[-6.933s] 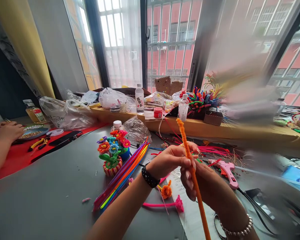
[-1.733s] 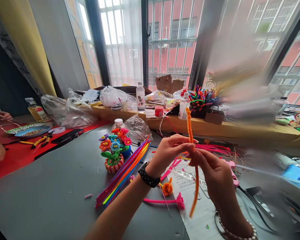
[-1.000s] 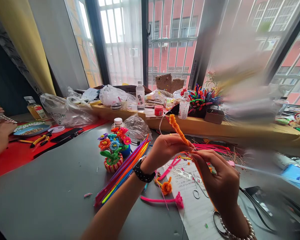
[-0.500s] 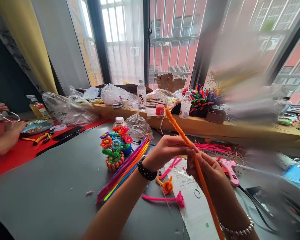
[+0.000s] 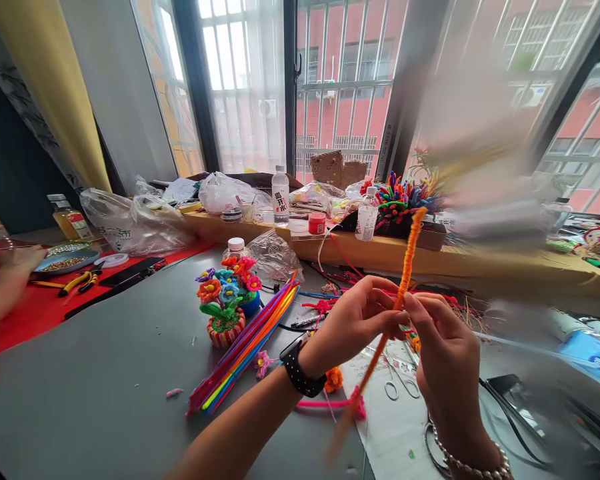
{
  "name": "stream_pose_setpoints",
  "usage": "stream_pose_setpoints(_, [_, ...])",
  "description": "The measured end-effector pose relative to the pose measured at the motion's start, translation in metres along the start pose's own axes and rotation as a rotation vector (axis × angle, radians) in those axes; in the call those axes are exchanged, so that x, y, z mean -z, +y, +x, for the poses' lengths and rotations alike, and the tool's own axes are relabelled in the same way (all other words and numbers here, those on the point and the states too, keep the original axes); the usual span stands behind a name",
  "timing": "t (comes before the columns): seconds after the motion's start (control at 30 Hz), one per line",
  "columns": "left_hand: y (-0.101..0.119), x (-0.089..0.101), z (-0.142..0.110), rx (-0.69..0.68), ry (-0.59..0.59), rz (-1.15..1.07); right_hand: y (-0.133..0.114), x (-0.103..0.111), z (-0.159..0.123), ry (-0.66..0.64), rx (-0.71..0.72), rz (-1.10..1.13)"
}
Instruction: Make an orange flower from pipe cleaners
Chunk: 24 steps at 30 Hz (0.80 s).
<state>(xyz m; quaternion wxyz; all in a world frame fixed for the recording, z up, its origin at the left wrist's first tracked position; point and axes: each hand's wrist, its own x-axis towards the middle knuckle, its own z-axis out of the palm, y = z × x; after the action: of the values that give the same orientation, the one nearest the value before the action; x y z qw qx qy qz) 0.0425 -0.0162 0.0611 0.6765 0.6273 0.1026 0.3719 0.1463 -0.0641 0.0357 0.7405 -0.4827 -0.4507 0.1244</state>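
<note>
Between my two hands an orange pipe cleaner (image 5: 409, 257) stands tilted over the table. Its upper part looks thicker and twisted, while its lower tail is blurred by motion. My left hand (image 5: 363, 310), with a black watch at the wrist, pinches it from the left. On the other side my right hand (image 5: 443, 340), wearing a beaded bracelet, grips it with thumb and fingertips. Below lie an orange pipe-cleaner flower (image 5: 334, 379), a pink one (image 5: 359, 403) on a long stem, and a paper sheet (image 5: 387, 427) with scissors (image 5: 391, 390) on it.
A bundle of coloured pipe cleaners (image 5: 247, 350) lies left of my arm, beside a striped pot of fuzzy flowers (image 5: 226, 327). Bottles (image 5: 281, 197) and plastic bags stand along the windowsill. At far left another person's hands work above a red cloth (image 5: 10, 327) with pliers (image 5: 75, 283).
The orange pipe cleaner has swung: its top now leans right instead of left, and its tail hangs toward the lower left. Both hands have shifted right.
</note>
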Motion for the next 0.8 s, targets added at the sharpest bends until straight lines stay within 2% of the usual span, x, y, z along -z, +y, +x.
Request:
stream_pose_setpoints(0.07, [0.001,0.0,-0.001,-0.052,0.072,0.188,-0.001,-0.001,0.0,0.034,0.025,-0.04])
stream_pose_setpoints(0.17, [0.002,0.001,-0.004,-0.219,0.204,0.621,-0.001,-0.002,-0.001,0.098,0.094,-0.142])
stream_pose_setpoints(0.23, [0.001,0.001,-0.006,-0.336,0.256,0.875,0.0,-0.002,-0.001,0.071,0.129,-0.183])
stream_pose_setpoints(0.33, [-0.001,0.001,-0.008,-0.419,0.281,1.054,0.003,0.001,0.001,0.002,0.128,-0.204])
stream_pose_setpoints(0.43, [0.0,0.003,-0.007,-0.413,0.274,1.046,0.004,0.007,0.006,-0.049,0.099,-0.19])
stream_pose_setpoints(0.6, [0.012,0.009,-0.005,-0.351,0.144,0.946,0.008,0.021,0.018,-0.276,0.124,-0.159])
stream_pose_setpoints(0.73, [0.022,0.014,-0.006,-0.213,0.039,0.866,0.008,0.027,0.022,-0.362,0.227,-0.166])
stream_pose_setpoints(0.8, [0.024,0.016,-0.006,-0.105,-0.01,0.792,0.005,0.024,0.02,-0.364,0.226,-0.112])
